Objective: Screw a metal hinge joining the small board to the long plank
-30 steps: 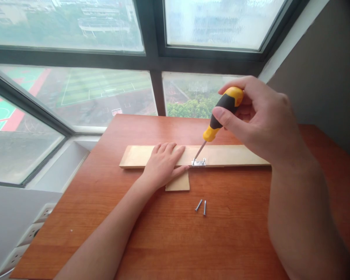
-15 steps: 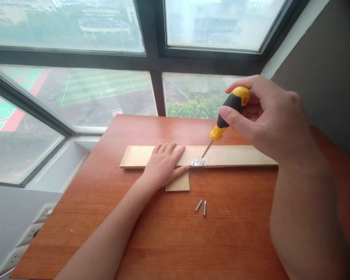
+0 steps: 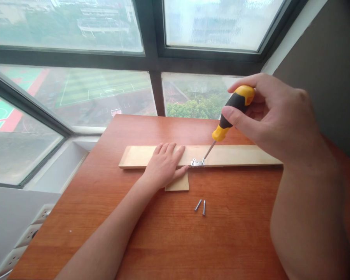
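My right hand (image 3: 275, 116) grips a yellow and black screwdriver (image 3: 235, 107), held at a slant. Its tip meets the right-hand screw of a small metal hinge (image 3: 197, 163) at the near edge of a long pale wooden board (image 3: 236, 154). Two screws stand up from that hinge. Left of the hinge, my left hand (image 3: 165, 163) lies flat across the board, fingers stretched out and slightly apart. A smaller wooden piece (image 3: 179, 184) pokes out from under the board, partly hidden by my left hand. Two loose screws (image 3: 201, 207) lie on the table nearer to me.
The board rests on a reddish-brown wooden table (image 3: 163, 245). Large windows with dark frames (image 3: 156, 62) rise behind its far edge. Wall sockets (image 3: 32, 232) are at the lower left, and a grey wall (image 3: 323, 70) stands to the right.
The screwdriver tip has come down from just above the hinge onto its right-hand screw. My right hand has shifted slightly right. My left hand stays in place.
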A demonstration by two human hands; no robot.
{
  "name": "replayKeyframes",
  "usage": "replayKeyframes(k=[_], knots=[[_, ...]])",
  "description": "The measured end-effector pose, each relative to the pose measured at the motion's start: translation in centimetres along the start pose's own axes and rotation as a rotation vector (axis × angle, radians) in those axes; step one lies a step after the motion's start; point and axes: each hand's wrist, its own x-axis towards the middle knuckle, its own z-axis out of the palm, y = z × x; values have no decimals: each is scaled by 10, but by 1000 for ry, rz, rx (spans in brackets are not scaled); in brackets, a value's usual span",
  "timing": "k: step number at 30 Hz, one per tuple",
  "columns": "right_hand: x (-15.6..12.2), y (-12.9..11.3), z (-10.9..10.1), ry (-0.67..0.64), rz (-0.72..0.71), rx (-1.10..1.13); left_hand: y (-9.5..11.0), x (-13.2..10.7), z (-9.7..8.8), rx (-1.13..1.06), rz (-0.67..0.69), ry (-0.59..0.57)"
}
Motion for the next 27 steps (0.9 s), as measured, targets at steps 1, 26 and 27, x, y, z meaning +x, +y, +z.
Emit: replayKeyframes(k=[1,26,27], knots=[[0,-1,0,5,-1,4,0,0,0,-2,-1,0],[-1,-9,14,-80,-12,135,2,1,-3,-41,-13,-9],[-1,-10,15,-82,-13,135,2,1,-3,-33,-12,-11]])
